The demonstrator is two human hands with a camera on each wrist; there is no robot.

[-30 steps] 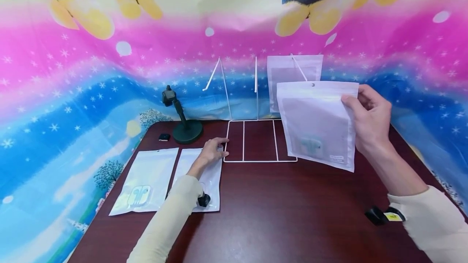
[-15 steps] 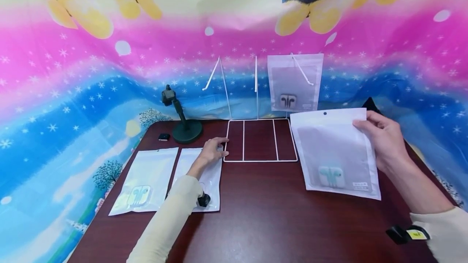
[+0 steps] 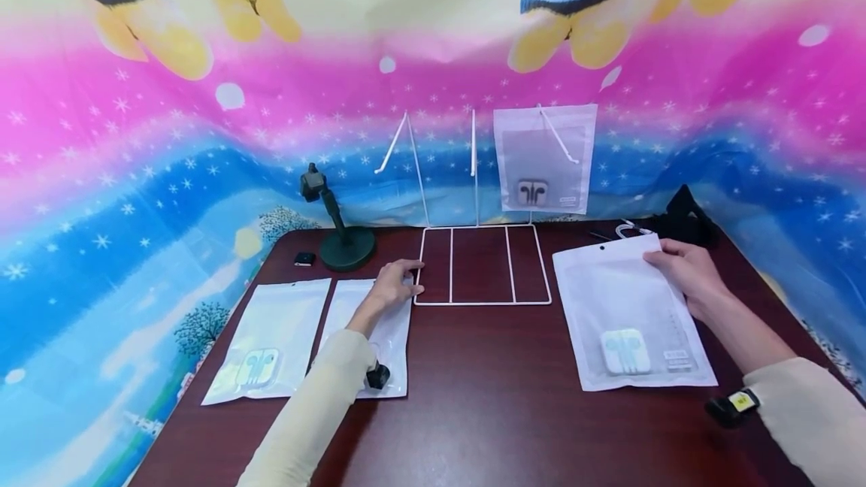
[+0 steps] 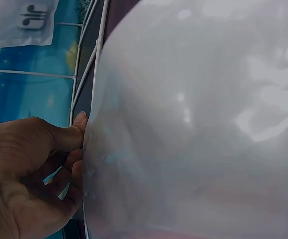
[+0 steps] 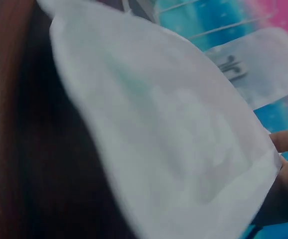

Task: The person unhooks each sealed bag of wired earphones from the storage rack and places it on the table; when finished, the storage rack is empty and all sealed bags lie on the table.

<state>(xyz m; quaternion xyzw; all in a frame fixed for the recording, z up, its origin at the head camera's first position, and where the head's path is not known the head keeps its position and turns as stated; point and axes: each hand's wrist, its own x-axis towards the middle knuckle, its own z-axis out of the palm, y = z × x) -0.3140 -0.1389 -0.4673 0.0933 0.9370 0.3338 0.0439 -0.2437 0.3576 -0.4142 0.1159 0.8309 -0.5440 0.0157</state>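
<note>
My right hand (image 3: pixel 693 276) pinches the top right corner of a white zip pouch (image 3: pixel 629 288) with a hang hole. A boxed pair of earphones (image 3: pixel 625 352) shows through its lower part. The pouch is low over the table's right side and bows across the right wrist view. My left hand (image 3: pixel 395 284) reaches over a second pouch (image 3: pixel 392 374), its thumb and fingertips at the left wire of the white wire rack (image 3: pixel 480 303). In the left wrist view the fingers (image 4: pixel 76 169) curl at that edge, partly hidden by a pouch.
Another earphone pouch (image 3: pixel 544 160) hangs on the rack's right hook; the left hook (image 3: pixel 391 145) and middle hook (image 3: pixel 473 145) are bare. One more pouch (image 3: pixel 271 337) lies at left. Behind stand a dark stand (image 3: pixel 345 246) and small black object (image 3: pixel 304 258); a white cable (image 3: pixel 632 229) lies back right.
My right hand has moved right and down, carrying its pouch away from the hanging one toward the table. The left hand has stayed at the rack's left side.
</note>
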